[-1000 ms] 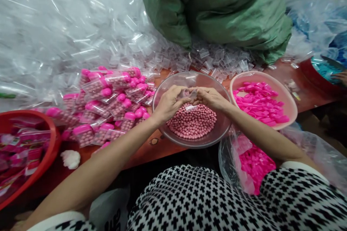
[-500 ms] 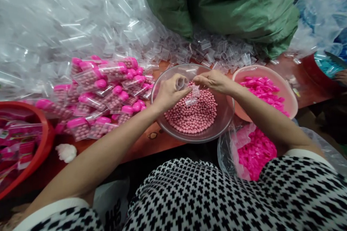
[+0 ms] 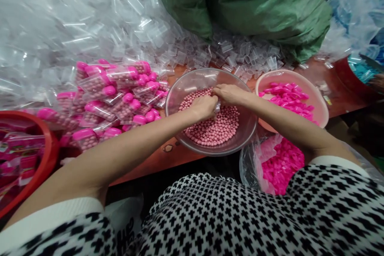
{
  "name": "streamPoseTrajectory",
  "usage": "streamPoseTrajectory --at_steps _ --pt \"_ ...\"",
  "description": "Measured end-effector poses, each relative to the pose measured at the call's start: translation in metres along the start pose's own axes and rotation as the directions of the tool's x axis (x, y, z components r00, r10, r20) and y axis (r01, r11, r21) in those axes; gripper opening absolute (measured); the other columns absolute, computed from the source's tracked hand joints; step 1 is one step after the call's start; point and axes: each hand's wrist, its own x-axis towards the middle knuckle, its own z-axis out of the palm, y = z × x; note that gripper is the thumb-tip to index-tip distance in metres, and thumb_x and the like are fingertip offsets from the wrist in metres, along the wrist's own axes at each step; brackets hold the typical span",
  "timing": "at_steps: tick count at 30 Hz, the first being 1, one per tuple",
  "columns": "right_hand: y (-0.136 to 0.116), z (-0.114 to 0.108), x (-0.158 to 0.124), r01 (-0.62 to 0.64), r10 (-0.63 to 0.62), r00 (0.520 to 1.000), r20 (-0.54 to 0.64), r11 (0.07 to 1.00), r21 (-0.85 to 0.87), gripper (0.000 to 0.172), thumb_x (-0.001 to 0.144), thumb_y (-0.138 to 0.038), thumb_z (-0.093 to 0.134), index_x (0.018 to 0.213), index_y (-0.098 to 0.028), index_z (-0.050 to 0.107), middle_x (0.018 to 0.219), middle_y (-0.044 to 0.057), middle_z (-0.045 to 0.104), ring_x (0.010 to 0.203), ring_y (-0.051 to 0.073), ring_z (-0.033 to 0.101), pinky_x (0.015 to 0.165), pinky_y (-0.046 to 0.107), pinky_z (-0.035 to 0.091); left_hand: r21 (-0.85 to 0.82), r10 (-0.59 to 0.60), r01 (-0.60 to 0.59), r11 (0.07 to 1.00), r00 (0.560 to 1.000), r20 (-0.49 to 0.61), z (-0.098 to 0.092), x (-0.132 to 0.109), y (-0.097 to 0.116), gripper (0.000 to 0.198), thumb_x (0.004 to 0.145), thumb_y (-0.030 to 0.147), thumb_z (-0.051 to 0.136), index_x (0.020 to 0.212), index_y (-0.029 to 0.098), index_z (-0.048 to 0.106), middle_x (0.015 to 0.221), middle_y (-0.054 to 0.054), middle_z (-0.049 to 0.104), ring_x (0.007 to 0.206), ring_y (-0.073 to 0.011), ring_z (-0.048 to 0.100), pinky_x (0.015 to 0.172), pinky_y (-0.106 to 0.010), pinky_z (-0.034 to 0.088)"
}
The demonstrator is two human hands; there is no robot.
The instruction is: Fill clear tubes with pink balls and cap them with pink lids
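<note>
"What's changing?"
"The left hand (image 3: 205, 107) is turning over inside the bowl's rim (image 3: 211, 153), apparently gripping a clear tube (image 3: 217, 107); the right hand's (image 3: 227, 94) grip, I can't tell."
"So they're meeting over the beads (image 3: 220, 130)."

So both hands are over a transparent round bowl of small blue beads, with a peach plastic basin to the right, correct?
Not quite: the small round beads are pink, not blue, as the head view shows. The left hand and right hand are over the transparent round bowl, with the peach plastic basin to its right.
</note>
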Motion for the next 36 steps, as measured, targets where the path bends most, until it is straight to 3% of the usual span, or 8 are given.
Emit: streamPoseTrajectory --at_steps 3,6,10,13,17,24,29,36 --pt "0.0 0.0 -0.001 -0.007 0.007 1.0 0.007 1.0 -0.009 0.042 0.09 -0.025 0.056 0.129 -0.01 0.061 0.122 0.022 0.068 0.11 0.035 0.067 0.083 0.04 0.052 0.0 0.034 -0.034 0.999 0.999 0.026 0.006 0.005 0.002 0.033 0.079 0.021 0.074 0.11 0.015 0.067 0.101 -0.014 0.075 0.095 -0.0308 0.073 0.08 -0.036 0.055" --pt "0.002 0.0 -0.005 -0.036 0.036 0.999 -0.012 0.999 0.02 0.051 0.088 -0.028 0.06 0.136 -0.01 0.059 0.128 0.023 0.066 0.113 0.038 0.067 0.087 0.044 0.053 -0.202 0.034 -0.051 0.978 0.996 -0.085 0.001 0.002 -0.01 0.029 0.079 0.02 0.071 0.107 0.016 0.066 0.1 -0.01 0.075 0.092 -0.0284 0.071 0.08 -0.037 0.053" --pt "0.011 -0.003 -0.016 0.002 0.074 0.968 -0.241 0.953 0.303 0.064 0.084 -0.027 0.064 0.145 -0.011 0.051 0.141 0.022 0.06 0.127 0.036 0.061 0.103 0.05 0.051 -0.569 0.015 -0.177 0.803 0.961 -0.277 -0.011 -0.017 -0.035 0.039 0.067 0.028 0.085 0.095 0.018 0.061 0.094 -0.002 0.071 0.09 -0.0223 0.066 0.083 -0.035 0.052" --pt "0.01 -0.006 -0.027 0.168 0.119 0.908 -0.402 0.775 0.609 0.064 0.082 -0.029 0.066 0.145 -0.021 0.053 0.147 0.015 0.058 0.131 0.032 0.058 0.101 0.049 0.054 -0.741 -0.027 -0.269 0.616 0.932 -0.361 -0.013 -0.031 -0.045 0.045 0.064 0.031 0.088 0.092 0.019 0.056 0.092 -0.001 0.068 0.09 -0.0206 0.066 0.085 -0.035 0.053" --pt "-0.009 -0.013 -0.041 0.248 0.171 0.922 -0.348 0.428 0.869 0.065 0.079 -0.032 0.072 0.142 -0.027 0.057 0.149 0.01 0.057 0.127 0.027 0.062 0.1 0.046 0.056 -0.799 -0.107 -0.324 0.506 0.896 -0.431 -0.01 -0.039 -0.044 0.052 0.061 0.034 0.091 0.095 0.02 0.054 0.096 -0.003 0.068 0.091 -0.0203 0.067 0.085 -0.035 0.054" --pt "-0.039 -0.023 -0.049 0.17 0.265 0.949 -0.174 0.037 0.985 0.059 0.071 -0.031 0.08 0.128 -0.022 0.07 0.123 0.008 0.072 0.119 0.026 0.064 0.102 0.045 0.054 -0.681 -0.137 -0.395 0.617 0.798 -0.587 -0.009 -0.047 -0.039 0.057 0.068 0.034 0.09 0.112 0.021 0.057 0.117 -0.008 0.067 0.104 -0.0225 0.067 0.088 -0.035 0.055" --pt "-0.048 -0.023 -0.045 0.145 0.235 0.968 -0.086 -0.246 0.958 0.053 0.069 -0.029 0.077 0.121 -0.021 0.072 0.101 0.006 0.077 0.098 0.024 0.073 0.094 0.046 0.059 -0.599 -0.132 -0.403 0.692 0.745 -0.654 -0.009 -0.055 -0.036 0.05 0.072 0.042 0.088 0.108 0.019 0.061 0.103 -0.006 0.07 0.09 -0.0193 0.066 0.082 -0.032 0.054" --pt "-0.058 -0.025 -0.039 0.12 0.172 0.983 -0.066 -0.328 0.937 0.038 0.071 -0.035 0.077 0.104 -0.015 0.073 0.094 0.011 0.079 0.092 0.023 0.077 0.094 0.043 0.062 -0.611 -0.134 -0.5 0.614 0.697 -0.705 -0.002 -0.053 -0.034 0.049 0.072 0.047 0.089 0.104 0.019 0.066 0.097 -0.003 0.072 0.081 -0.0153 0.063 0.074 -0.028 0.05"
